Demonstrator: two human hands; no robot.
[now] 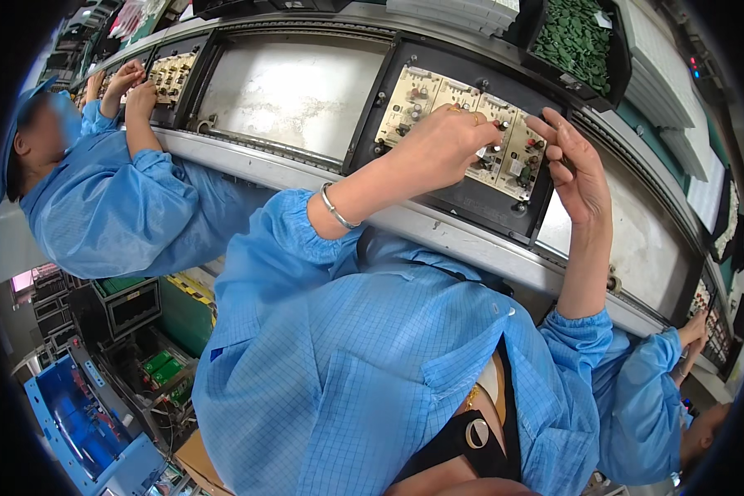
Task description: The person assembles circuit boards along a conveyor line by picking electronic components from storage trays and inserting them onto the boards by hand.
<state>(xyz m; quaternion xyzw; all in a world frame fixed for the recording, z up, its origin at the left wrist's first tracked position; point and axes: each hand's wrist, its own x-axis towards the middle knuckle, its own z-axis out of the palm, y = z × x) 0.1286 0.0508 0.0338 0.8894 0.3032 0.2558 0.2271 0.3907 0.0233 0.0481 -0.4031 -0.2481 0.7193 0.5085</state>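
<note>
My left hand, with a ring and a bangle at its wrist, reaches over a group of tan circuit boards. Its fingertips are closed together at small upright components; what they pinch, if anything, is hidden. The boards lie side by side in a black carrier frame and bear capacitors and other small parts. Beside the boards' right edge my right hand is raised, palm turned toward me. Its fingers are loosely bent and apart, with nothing visible between them.
The carrier sits on a conveyor with a metal front rail. Beyond it stands a black bin of green parts, next to stacked white trays. Co-workers in blue sit left and right. A blue rack stands lower left.
</note>
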